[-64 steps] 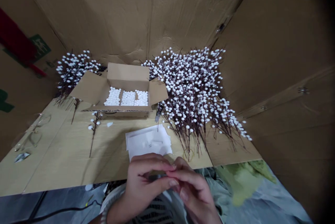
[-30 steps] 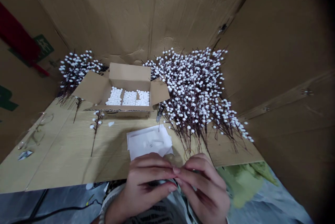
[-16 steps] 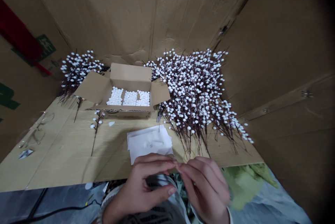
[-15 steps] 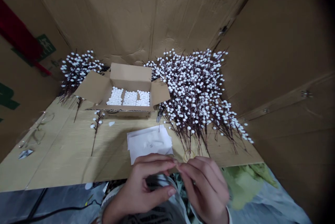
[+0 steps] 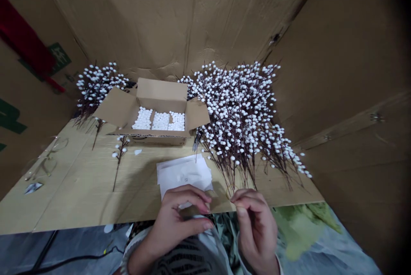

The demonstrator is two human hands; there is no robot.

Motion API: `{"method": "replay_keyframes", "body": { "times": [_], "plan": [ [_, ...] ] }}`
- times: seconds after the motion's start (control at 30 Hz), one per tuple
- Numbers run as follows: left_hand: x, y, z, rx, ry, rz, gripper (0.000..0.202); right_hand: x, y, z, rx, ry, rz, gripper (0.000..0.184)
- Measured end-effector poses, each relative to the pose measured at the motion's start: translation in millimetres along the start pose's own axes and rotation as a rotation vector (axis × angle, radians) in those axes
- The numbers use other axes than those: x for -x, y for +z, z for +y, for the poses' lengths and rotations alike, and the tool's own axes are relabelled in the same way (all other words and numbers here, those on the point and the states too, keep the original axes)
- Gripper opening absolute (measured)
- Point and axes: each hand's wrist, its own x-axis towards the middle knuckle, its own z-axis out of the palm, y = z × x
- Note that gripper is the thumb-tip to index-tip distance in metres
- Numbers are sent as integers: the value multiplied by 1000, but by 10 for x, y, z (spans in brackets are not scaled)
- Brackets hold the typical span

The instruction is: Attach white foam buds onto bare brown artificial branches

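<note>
Over the table's front edge, my left hand (image 5: 183,213) is open and holds nothing, its thumb and curved fingers apart. My right hand (image 5: 255,221) is closed in a pinch to the right of it; whatever sits between its fingertips is too small to make out. Just beyond those fingertips lie the bare stem ends of a large pile of brown branches with white berries (image 5: 237,108). A thin yellowish loop (image 5: 228,192) shows by the stems. White paper sheets (image 5: 184,173) lie beyond my left hand.
An open cardboard box (image 5: 160,138) holds white beads (image 5: 160,121) in three sections. A single berry sprig (image 5: 119,155) lies left of the papers, and a smaller bunch (image 5: 96,86) stands at back left. A dark-handled cutting tool (image 5: 197,138) lies beside the box. Cardboard walls (image 5: 144,22) surround the table.
My hands were together at the fingertips and have moved apart. The right hand shifted slightly right, still pinched; the left fingers have come away from it.
</note>
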Motion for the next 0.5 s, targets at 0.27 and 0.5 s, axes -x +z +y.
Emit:
{"method": "replay_keyframes", "body": {
  "times": [0.27, 0.5],
  "plan": [
    [27, 13, -28, 15, 3, 26, 27, 214, -94, 133, 3, 120, 57, 21],
    [53, 10, -45, 26, -11, 63, 20, 267, -244, 162, 69, 98, 22, 23]
  ]
}}
